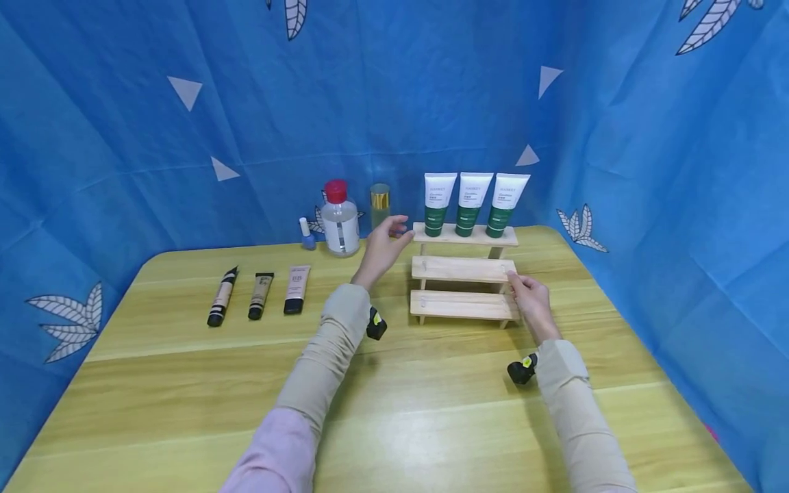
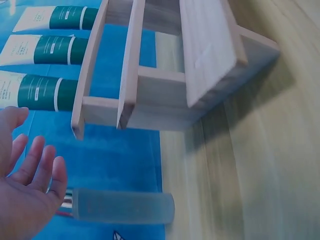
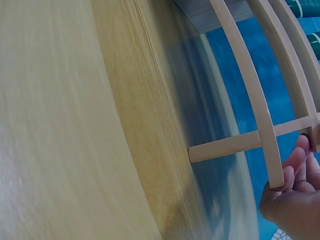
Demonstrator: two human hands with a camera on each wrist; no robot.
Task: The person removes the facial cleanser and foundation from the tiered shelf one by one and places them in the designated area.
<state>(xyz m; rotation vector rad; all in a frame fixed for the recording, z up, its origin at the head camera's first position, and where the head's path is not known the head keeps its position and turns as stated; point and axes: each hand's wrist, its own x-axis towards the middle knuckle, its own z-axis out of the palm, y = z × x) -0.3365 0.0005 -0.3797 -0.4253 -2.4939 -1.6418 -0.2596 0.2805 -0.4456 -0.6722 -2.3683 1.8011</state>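
At the back of the counter point(image 1: 185, 383), the left hand point(image 1: 383, 248) has fingers spread loose by the top step of the wood rack point(image 1: 462, 270). Right hand point(image 1: 530, 301) grips the rack's right end w/ fingers curled. Three green tubes point(image 1: 470, 203) stand on top. Three more tubes point(image 1: 259, 296) lie to the left.

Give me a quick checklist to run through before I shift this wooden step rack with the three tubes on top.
1. Right hand on the rack: ok, fingers touch the right end of the steps.
2. Left hand on the rack: not ok, open beside the top step's left end, not clearly touching.
3. Three green and white tubes upright on the top step: ok.
4. Clear bottle and gold-capped bottle left of the rack: close to the left hand, mind them.
5. Rack feet flat on the table: cannot tell.
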